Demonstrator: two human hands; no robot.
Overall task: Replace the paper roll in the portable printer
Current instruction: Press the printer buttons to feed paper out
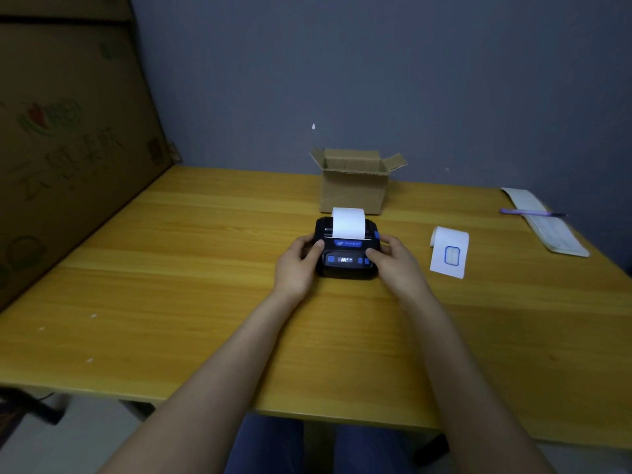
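While both hands grip it, the printer sits flat on the tabletop; details follow.

Left hand: left hand [297,265] is curled round the left side of the printer [348,249], thumb lying on its top edge, fingers wrapped out of sight behind the casing.
Right hand: right hand [393,260] clasps the right side of the printer, thumb pressed on the front face beside the small lit screen, fingers closed along the far right edge near a blue catch.
Printer: black with blue buttons, held between the two hands, resting on the tabletop [205,268].
Paper strip: white paper strip [348,223] rises out of the top of the printer, just beyond the fingertips, curling back at its upper end.
Loose paper: curled paper piece [449,252] with a blue rectangle printed on it lies to the right of the right hand, apart from it.
Box: open cardboard box [354,181] stands just behind the printer, flaps up.
Pen and booklet: purple pen [531,212] lies across a booklet [550,227], far right of the right hand.
Big carton: large printed carton [68,138] stands well to the left of the left hand.
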